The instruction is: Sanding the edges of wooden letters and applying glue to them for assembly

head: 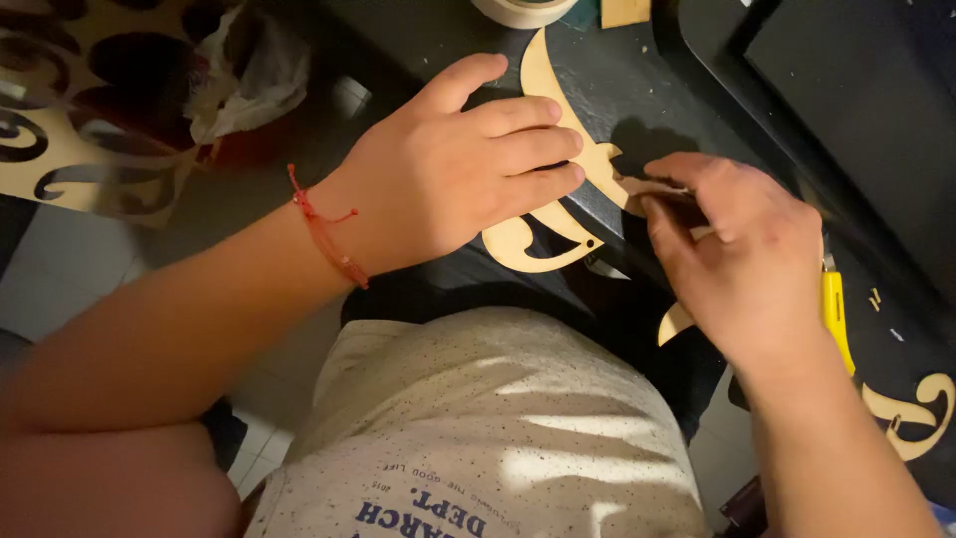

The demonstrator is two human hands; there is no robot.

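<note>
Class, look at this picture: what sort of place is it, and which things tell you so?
Probably a home craft bench: the left hand steadies a curly wooden cutout on a dark table, beside a yellow craft knife and a tape roll.

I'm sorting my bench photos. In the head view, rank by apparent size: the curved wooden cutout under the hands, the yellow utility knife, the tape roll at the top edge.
1. Curved wooden cutout, clearly largest.
2. Yellow utility knife and tape roll: both partly hidden, so unranked.

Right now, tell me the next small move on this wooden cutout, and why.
Probably keep the left hand pressing the wooden cutout flat and rub the right hand's small brown piece along the edge beside it; the fingers already pinch it against that spot.
</note>
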